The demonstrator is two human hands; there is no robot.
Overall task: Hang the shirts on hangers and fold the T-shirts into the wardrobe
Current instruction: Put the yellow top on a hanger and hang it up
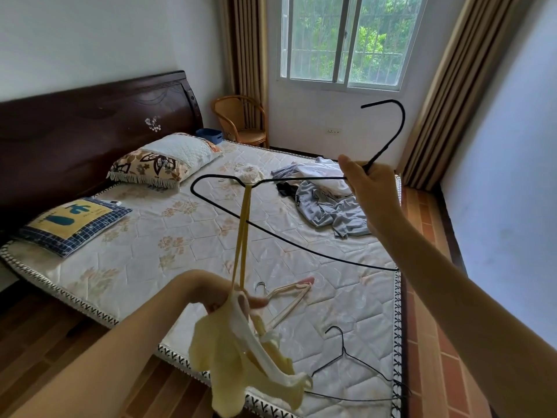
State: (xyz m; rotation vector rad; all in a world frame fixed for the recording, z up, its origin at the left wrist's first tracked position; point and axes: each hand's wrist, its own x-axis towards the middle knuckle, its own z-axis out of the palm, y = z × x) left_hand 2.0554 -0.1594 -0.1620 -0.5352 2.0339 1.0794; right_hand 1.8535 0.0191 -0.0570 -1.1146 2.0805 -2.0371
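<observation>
**Strap on the hanger, garment not yet hung**

The right hand grips a black wire hanger at the neck below its hook and holds it up over the bed. The left hand pinches a pale yellow strappy top, whose thin straps run taut up to the notch in the hanger's shoulder bar, while the rest of the fabric dangles bunched below the fingers.

This looks like the hanging step, partway through (one strap loop seems caught; whether both are is unclear). Next, I judge, the top needs spreading so each strap sits at its own end of the hanger.

More clothes lie heaped near the far edge of the bed, with a pink hanger and another black hanger near the front edge.
</observation>
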